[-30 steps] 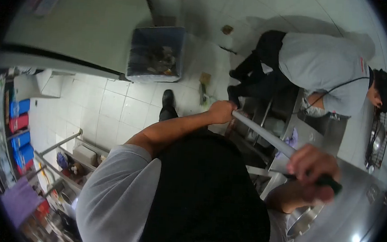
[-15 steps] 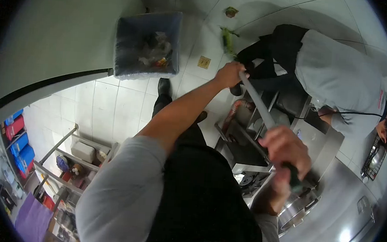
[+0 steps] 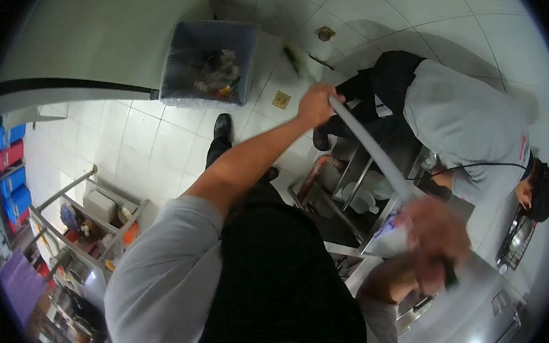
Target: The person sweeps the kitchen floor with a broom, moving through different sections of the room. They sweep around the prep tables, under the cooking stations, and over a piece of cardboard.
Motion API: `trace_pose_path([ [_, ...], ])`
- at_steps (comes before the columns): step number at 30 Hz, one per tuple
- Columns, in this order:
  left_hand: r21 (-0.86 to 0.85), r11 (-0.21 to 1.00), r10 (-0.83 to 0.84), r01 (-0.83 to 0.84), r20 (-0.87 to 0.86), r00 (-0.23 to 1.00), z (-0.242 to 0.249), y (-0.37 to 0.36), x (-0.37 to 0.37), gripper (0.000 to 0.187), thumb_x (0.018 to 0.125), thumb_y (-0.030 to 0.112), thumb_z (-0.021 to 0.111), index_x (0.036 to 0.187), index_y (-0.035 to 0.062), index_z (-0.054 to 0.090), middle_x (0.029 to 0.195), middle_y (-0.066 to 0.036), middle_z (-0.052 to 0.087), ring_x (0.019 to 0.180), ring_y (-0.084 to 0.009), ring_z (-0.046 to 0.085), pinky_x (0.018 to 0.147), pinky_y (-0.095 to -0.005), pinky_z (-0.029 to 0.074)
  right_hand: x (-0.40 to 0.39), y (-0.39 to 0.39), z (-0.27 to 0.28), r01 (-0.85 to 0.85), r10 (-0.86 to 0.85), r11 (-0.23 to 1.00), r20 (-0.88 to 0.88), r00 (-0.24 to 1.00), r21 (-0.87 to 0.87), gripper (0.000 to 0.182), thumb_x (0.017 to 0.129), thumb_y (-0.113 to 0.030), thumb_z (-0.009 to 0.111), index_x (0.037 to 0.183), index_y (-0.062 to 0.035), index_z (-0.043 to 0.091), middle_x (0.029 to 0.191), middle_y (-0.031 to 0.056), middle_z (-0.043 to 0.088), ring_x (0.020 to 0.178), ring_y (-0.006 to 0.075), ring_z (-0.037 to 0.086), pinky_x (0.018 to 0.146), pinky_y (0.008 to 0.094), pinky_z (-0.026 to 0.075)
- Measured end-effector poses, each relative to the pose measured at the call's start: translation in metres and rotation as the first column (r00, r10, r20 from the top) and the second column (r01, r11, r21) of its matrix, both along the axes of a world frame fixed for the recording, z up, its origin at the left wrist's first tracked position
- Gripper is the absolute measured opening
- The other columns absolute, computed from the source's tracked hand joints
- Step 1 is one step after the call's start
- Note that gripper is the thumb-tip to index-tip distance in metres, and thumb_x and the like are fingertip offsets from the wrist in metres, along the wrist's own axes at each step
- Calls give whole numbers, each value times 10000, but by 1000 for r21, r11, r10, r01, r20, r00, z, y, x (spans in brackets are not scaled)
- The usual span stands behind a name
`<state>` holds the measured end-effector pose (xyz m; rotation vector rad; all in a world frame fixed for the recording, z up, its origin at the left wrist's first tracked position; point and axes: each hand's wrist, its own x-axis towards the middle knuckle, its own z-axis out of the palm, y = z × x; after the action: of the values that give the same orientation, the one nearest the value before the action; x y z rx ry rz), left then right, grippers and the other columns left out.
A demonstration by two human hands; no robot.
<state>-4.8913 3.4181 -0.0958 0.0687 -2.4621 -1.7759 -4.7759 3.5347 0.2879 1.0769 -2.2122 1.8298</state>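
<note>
Head view: we hold a long grey broom handle [image 3: 370, 146] with both hands; our left hand [image 3: 316, 105] is wrapped closed around its lower section, and our right hand [image 3: 437, 241], blurred, is closed on the dark upper end, so each grip is fully engaged on the handle. The handle runs diagonally from our chest out toward the floor, where the green broom head [image 3: 296, 58] rests on the white floor tiles [image 3: 163, 146] just beside the lined trash bin [image 3: 209, 64]. We judge the sweeping to be under way: a small square piece [image 3: 281, 99] and a brownish scrap [image 3: 324, 33] remain on the tiles, so debris is left to gather, and no pile or dustpan shows. The floor is pale tile with dark grout. A co-worker in a grey shirt [image 3: 460, 120] bends over a steel rack [image 3: 362, 183] at right. A steel tabletop [image 3: 485, 323] lies at lower right, and a wire shelf [image 3: 89, 217] with containers stands at left
</note>
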Motion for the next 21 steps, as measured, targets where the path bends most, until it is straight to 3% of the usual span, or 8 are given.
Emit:
trace_pose_path([
  [3,-113,993,-25,43,151,988,-65,-41,-23,274,872,173,767,1127,114,686,1251,-167,659,1180,-404,643,985,-504,535,-42,-17,-58,-34,-18,970,212,977,239,392,912,-311,701,691,-34,533,743,113,620,680,281,633,618,367,501],
  [7,-206,971,-83,118,170,982,-133,-46,72,383,860,115,746,1223,131,626,1358,-174,596,1267,-397,611,1035,-494,522,-37,4,-61,-219,214,975,361,908,-27,426,919,-352,707,696,-36,528,687,76,573,617,256,584,593,363,490],
  [9,-91,995,-31,48,183,983,-95,-23,129,242,910,199,757,1104,87,668,1206,-202,646,1154,-425,648,970,-500,528,-20,19,-30,-421,407,906,359,840,-44,476,938,-417,746,698,-61,541,676,60,579,609,249,615,593,381,539],
  [11,-73,990,-94,119,283,955,-26,-18,150,269,942,320,780,984,66,701,1071,-200,676,1029,-435,677,890,-508,541,-25,24,12,-648,613,760,369,698,-38,459,984,-417,751,719,-95,557,689,46,616,629,239,660,620,387,603],
  [13,-57,996,-58,68,169,984,2,-15,139,326,948,383,782,930,66,706,1016,-192,680,980,-433,686,850,-509,543,-31,20,47,-746,709,666,303,637,8,437,970,-366,762,705,-91,550,697,46,626,619,226,659,629,388,612],
  [15,-72,994,-71,82,140,988,26,-18,110,342,953,400,780,921,68,702,1031,-187,683,981,-428,688,847,-510,541,-31,14,60,-733,714,678,190,674,58,411,960,-308,758,691,-83,542,694,52,621,610,224,653,617,389,606],
  [18,-45,999,-19,22,50,999,32,-43,31,290,954,360,774,1003,85,695,1065,-193,686,1042,-415,685,885,-517,540,-30,-13,43,-500,500,862,21,866,79,369,948,-212,728,676,-61,529,676,75,588,609,240,634,585,390,569],
  [21,-138,990,43,-32,80,996,-9,-80,-31,280,936,290,768,1137,120,674,1165,-183,676,1117,-404,669,956,-515,538,-55,-57,-27,-241,230,958,85,969,153,229,884,-101,702,737,-3,556,691,106,570,640,265,609,614,372,506],
])
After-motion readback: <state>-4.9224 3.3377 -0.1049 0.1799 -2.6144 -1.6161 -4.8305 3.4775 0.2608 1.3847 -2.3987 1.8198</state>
